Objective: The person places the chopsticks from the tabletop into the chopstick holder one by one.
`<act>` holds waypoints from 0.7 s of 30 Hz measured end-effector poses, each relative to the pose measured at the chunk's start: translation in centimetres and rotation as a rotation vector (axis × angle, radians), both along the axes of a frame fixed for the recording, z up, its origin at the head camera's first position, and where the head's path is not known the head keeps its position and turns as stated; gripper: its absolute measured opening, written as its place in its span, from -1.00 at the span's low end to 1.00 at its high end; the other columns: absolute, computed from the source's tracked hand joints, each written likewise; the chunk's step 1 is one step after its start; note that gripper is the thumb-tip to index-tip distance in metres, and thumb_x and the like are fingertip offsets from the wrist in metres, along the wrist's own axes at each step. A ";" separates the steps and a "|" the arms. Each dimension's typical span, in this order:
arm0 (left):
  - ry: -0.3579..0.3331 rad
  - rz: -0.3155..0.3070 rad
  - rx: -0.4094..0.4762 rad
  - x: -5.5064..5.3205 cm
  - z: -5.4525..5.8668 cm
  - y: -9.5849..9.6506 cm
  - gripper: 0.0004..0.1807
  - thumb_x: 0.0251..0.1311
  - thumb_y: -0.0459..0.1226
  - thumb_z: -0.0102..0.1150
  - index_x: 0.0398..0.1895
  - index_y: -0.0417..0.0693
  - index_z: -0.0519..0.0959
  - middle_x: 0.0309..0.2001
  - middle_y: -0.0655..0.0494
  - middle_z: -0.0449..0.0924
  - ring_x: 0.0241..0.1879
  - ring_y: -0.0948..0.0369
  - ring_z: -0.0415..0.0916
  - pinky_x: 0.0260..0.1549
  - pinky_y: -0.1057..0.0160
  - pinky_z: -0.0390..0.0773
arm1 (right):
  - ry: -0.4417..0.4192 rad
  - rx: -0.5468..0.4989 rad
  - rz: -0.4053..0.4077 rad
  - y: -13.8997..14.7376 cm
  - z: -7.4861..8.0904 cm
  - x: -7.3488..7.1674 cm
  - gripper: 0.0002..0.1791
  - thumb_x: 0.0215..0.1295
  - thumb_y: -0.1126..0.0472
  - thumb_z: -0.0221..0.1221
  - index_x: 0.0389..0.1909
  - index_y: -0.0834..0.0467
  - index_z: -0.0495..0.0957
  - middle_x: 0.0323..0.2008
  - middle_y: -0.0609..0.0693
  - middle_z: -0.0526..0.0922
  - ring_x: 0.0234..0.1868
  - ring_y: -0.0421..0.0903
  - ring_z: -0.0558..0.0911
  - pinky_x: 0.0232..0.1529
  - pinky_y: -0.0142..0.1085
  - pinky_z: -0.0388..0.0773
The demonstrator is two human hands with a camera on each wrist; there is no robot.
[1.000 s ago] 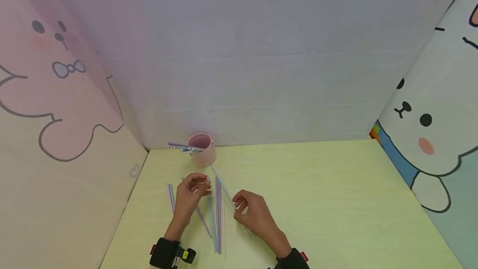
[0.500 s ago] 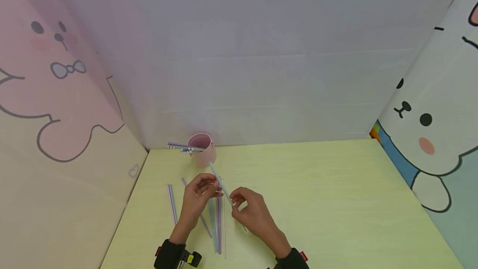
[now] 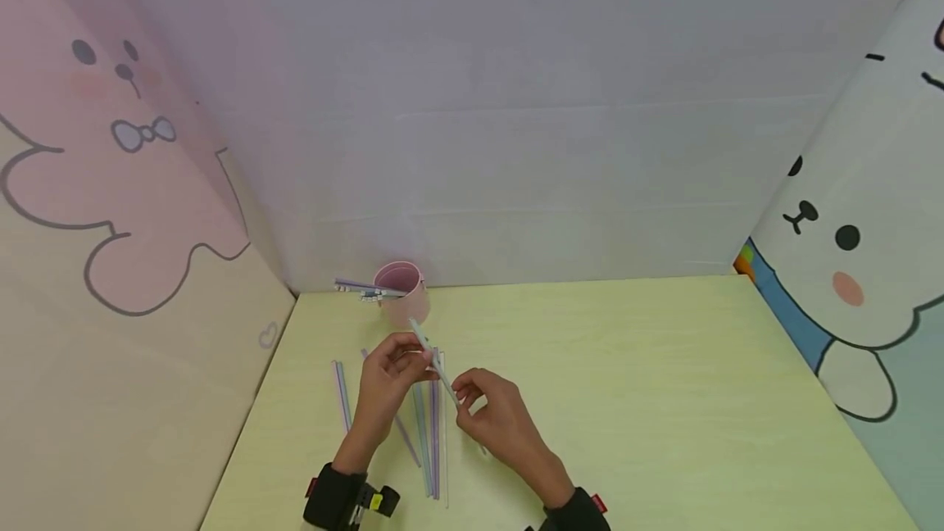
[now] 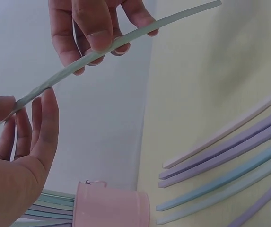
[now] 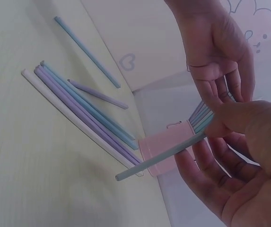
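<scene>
Holding one light green stick (image 4: 137, 34) aslant in the air over the counter (image 3: 664, 392), pinched by both hands. Left hand (image 3: 398, 371): thumb and fingertips closed on it near one end. Right hand (image 3: 494, 416): thumb against curled fingers further along, a free length jutting past them. Pink cup (image 3: 407, 311) stands behind, other sticks leaning over its rim; loose sticks (image 3: 435, 449) lie on the counter below.

Handling note (judgement): the stick looks thin and bendable, so light pressure should suit; a hard pinch might crease it. Better to let the right hand steady the length while the left does the fine work at the end, both hands in line to avoid unwanted bending and clear of the loose sticks.
</scene>
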State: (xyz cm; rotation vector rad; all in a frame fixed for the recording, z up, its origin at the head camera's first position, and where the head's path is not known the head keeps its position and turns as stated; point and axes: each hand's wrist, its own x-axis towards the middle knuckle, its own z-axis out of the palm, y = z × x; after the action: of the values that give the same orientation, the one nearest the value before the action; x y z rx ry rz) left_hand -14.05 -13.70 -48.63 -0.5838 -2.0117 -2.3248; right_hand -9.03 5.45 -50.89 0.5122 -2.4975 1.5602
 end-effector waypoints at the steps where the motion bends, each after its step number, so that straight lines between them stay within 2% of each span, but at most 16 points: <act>1: 0.011 0.000 0.000 -0.1 0.1 0.0 -0.71 0.27 -0.52 0.18 0.01 -0.45 0.43 -0.20 -0.19 0.58 -0.26 -0.26 0.59 -0.29 -0.04 0.74 | -0.001 -0.005 0.001 0.0 0.0 0.0 -0.70 0.06 0.41 0.29 -0.17 0.09 0.57 -0.35 -0.11 0.64 -0.37 -0.23 0.64 -0.54 -0.51 0.69; 7: 0.063 0.022 0.004 -0.6 1.1 -0.2 -0.73 0.24 -0.56 0.18 -0.02 -0.48 0.42 -0.24 -0.13 0.60 -0.28 -0.11 0.66 -0.32 0.03 0.77 | -0.025 -0.019 -0.001 0.1 -0.1 0.1 -0.73 0.10 0.39 0.28 -0.18 0.08 0.57 -0.35 -0.11 0.65 -0.38 -0.23 0.65 -0.52 -0.49 0.71; 10: 0.075 0.039 0.028 -1.0 1.8 -0.5 -0.73 0.23 -0.58 0.17 -0.03 -0.51 0.41 -0.25 -0.12 0.58 -0.30 -0.09 0.66 -0.32 -0.01 0.76 | -0.032 -0.011 -0.003 0.1 -0.3 0.1 -0.75 0.11 0.39 0.27 -0.20 0.08 0.57 -0.36 -0.09 0.66 -0.38 -0.22 0.65 -0.51 -0.48 0.71; 15: 0.092 0.060 0.062 -1.4 3.1 -1.2 -0.70 0.21 -0.60 0.17 -0.03 -0.56 0.38 -0.24 -0.13 0.58 -0.31 0.06 0.67 -0.32 -0.13 0.71 | -0.047 0.009 -0.008 0.3 -0.6 0.3 -0.79 0.13 0.38 0.27 -0.23 0.08 0.58 -0.38 -0.04 0.68 -0.39 -0.22 0.64 -0.50 -0.47 0.70; 21: 0.117 0.082 0.103 -2.1 4.3 -2.0 -0.69 0.20 -0.64 0.16 -0.02 -0.61 0.37 -0.23 -0.20 0.58 -0.34 0.08 0.68 -0.33 -0.09 0.73 | -0.048 0.024 -0.021 0.4 -0.9 0.3 -0.83 0.15 0.36 0.25 -0.25 0.08 0.59 -0.40 -0.06 0.68 -0.40 -0.24 0.63 -0.51 -0.48 0.69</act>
State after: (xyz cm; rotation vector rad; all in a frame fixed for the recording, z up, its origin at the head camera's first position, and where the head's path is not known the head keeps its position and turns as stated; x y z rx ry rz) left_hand -16.15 -15.66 -44.32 -0.6039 -1.8189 -2.2740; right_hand -8.73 5.86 -51.84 0.4559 -2.5515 1.5543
